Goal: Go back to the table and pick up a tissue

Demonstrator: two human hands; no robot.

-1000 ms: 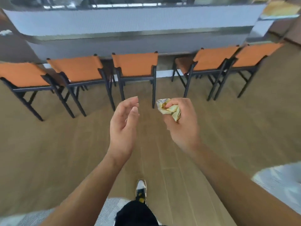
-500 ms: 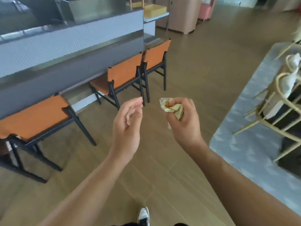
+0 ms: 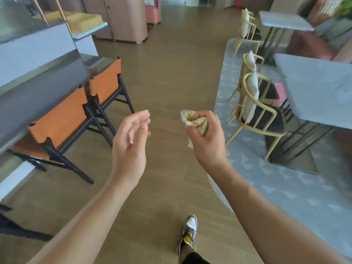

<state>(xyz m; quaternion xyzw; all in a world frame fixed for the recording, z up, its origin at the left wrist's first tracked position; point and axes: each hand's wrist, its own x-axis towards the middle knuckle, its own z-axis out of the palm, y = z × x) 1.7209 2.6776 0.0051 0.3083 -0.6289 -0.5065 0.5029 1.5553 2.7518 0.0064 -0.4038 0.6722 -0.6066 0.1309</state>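
Our right hand [image 3: 206, 139] gripped a crumpled wrapper [image 3: 192, 121], fingers curled round it. Our left hand [image 3: 131, 141], loosely open and holding nothing, hung just left of it, apart.

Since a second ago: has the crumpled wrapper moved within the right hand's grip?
No. The crumpled wrapper sits in the same right hand grip; only the background orange chairs swung left.

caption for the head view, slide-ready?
Right hand grips a crumpled wrapper; left hand hangs empty, between orange chairs and a grey rug.
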